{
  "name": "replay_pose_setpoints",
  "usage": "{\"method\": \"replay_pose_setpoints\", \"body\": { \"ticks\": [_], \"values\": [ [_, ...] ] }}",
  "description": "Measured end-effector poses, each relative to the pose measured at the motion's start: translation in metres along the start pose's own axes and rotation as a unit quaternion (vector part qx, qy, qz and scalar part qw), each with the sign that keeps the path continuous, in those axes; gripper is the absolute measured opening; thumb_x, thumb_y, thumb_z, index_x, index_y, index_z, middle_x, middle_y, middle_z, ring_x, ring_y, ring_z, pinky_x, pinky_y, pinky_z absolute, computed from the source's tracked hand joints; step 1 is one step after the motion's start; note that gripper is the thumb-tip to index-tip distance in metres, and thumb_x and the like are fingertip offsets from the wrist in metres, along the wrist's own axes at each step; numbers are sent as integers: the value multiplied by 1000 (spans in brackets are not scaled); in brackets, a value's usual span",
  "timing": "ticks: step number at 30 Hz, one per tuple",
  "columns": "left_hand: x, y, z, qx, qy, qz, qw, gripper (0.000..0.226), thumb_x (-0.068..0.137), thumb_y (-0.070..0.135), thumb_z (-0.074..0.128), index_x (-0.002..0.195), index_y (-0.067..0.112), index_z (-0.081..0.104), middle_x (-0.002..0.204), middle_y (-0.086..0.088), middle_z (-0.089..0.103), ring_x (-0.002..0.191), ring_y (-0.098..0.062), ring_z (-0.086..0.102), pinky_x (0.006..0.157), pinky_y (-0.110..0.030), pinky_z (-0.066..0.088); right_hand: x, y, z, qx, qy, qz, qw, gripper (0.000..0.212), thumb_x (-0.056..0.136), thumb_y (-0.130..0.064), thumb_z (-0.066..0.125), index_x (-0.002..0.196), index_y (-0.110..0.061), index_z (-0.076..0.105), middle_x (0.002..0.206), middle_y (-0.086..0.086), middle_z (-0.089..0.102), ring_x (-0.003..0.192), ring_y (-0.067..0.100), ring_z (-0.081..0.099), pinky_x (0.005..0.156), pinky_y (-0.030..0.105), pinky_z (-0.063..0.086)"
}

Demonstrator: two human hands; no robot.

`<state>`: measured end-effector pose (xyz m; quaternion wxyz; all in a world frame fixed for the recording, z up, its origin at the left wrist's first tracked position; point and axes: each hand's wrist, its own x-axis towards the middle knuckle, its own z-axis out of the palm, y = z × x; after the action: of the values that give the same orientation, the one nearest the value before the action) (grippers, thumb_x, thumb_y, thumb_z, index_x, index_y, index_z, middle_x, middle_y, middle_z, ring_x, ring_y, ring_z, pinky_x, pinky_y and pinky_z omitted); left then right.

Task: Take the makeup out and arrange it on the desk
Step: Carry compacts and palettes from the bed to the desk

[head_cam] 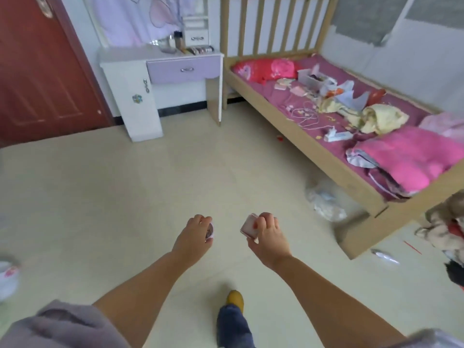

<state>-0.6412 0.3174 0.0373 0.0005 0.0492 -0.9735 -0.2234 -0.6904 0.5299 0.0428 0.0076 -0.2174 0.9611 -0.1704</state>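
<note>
Reference landmark: the worktop [130,55], a white dressing unit with a lilac drawer [183,69], standing against the far wall.

Surroundings:
- Left of the worktop: a red door [37,71].
- Right of the worktop, touching or just beside it: a wooden bed [296,126] with a slatted headboard. Its purple sheet carries a clear plastic box [312,79], white cables [307,116], yellow cloth [381,118] and pink bedding [411,156], all well apart from the worktop.
- On the worktop's rear right corner: a palette-like item [200,49], a dark-capped bottle [177,38] and a metal container [163,43] (details too blurred to tell).
- Between me and the worktop: open floor [113,184]. A crumpled clear plastic bag [325,199] lies on the floor beside the bed frame, off to the right of the straight line to the worktop.
- My forward foot wears a yellow shoe [235,298].

Grip state:
- My left hand [193,234] has its grip closed round a small round jar [209,232]; only the jar's pale edge shows past the fingers.
- My right hand [267,237] has its grip closed on a small pink box [248,228], thumb on the near face, fingers curled over the top.

Both makeup items are held over the floor, well short of the worktop.
</note>
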Motion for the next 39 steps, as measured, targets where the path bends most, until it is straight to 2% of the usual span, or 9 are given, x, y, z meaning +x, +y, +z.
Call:
{"method": "replay_pose_setpoints", "body": {
  "ticks": [5,11,14,18,26,29,34,39],
  "values": [
    [104,-33,-26,5,16,-48,999,39,85,15,57,123,14,50,122,-2,48,112,-18,47,85,-21,43,134,-1,7,20,-30,-61,998,39,88,-28,58,118,-5,48,129,9,41,118,27,40,94,29,42],
    [191,-89,-53,-10,35,-127,991,35,87,14,56,122,11,52,122,-5,49,110,-20,49,84,-23,44,277,-14,18,27,-59,-118,991,42,82,-20,66,115,2,51,122,15,47,111,34,47,86,35,49],
    [233,-126,-58,-13,31,-162,986,40,88,18,58,126,11,49,124,-7,48,112,-22,49,87,-24,45,345,-25,33,30,-73,-146,986,44,82,-22,66,117,1,51,122,15,46,111,33,46,87,35,49],
    [325,-184,-77,-8,50,-161,986,46,89,20,58,132,11,45,128,-7,46,117,-23,46,92,-27,44,457,-48,58,30,-60,-165,984,43,85,-26,63,119,-3,49,126,11,43,114,28,43,87,29,47],
    [532,-294,-178,13,77,-135,988,46,87,18,59,131,11,45,128,-7,46,117,-23,45,89,-27,43,683,-108,70,50,-31,-154,986,39,80,-21,69,108,2,54,119,16,48,107,34,48,81,34,49],
    [593,-324,-199,9,65,-135,989,47,88,19,59,132,11,45,128,-7,46,117,-23,45,90,-26,43,750,-116,78,36,-52,-145,987,39,79,-21,70,108,1,55,119,15,49,108,34,49,79,33,50],
    [709,-379,-218,9,65,-136,989,48,88,21,58,133,11,43,129,-7,45,118,-22,44,94,-29,45,884,-120,98,16,-48,-151,987,45,87,-29,62,123,-6,47,130,8,41,118,24,42,89,24,47],
    [835,-425,-240,4,73,-159,984,46,86,18,60,130,8,47,125,-9,48,114,-24,47,91,-28,44,1027,-119,114,30,-53,-171,983,42,83,-22,67,114,1,53,124,14,47,112,30,47,86,28,46]
  ]
}}
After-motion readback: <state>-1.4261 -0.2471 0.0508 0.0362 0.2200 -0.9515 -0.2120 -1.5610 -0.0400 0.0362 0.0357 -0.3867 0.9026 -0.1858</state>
